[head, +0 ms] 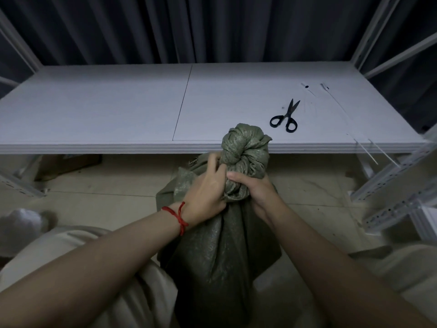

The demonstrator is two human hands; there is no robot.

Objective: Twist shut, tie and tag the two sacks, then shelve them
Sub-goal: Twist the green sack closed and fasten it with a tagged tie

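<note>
Green woven sack (220, 245) is standing upright on the tiled floor (106, 185), just in front of the white shelf (118, 110) and between the person's forearms. Its mouth is sitting gathered and twisted into a tight knob (246, 147), which is rising level with the shelf's front edge.

Left grip (205, 190) is closing on the sack's neck from the left, fingers curling into the folds just below the knob. Right grip (255, 188) is wrapping round the same neck from the right, directly under the knob, thumb lying across the near side. Both are holding the sack and nothing else. A red string bracelet (179, 216) is sitting on the left wrist.

Black-handled scissors (285, 117) are lying on the shelf to the right of centre, blades slightly parted and pointing away from the person. Two thin white ties (323, 86) are lying further right, well apart from the sack, their near ends overhanging the shelf's front edge. No tie is showing on the sack's neck.

Dark curtain (212, 27) is hanging behind the shelf. White perforated rack uprights (390, 192) are standing at the right.
</note>
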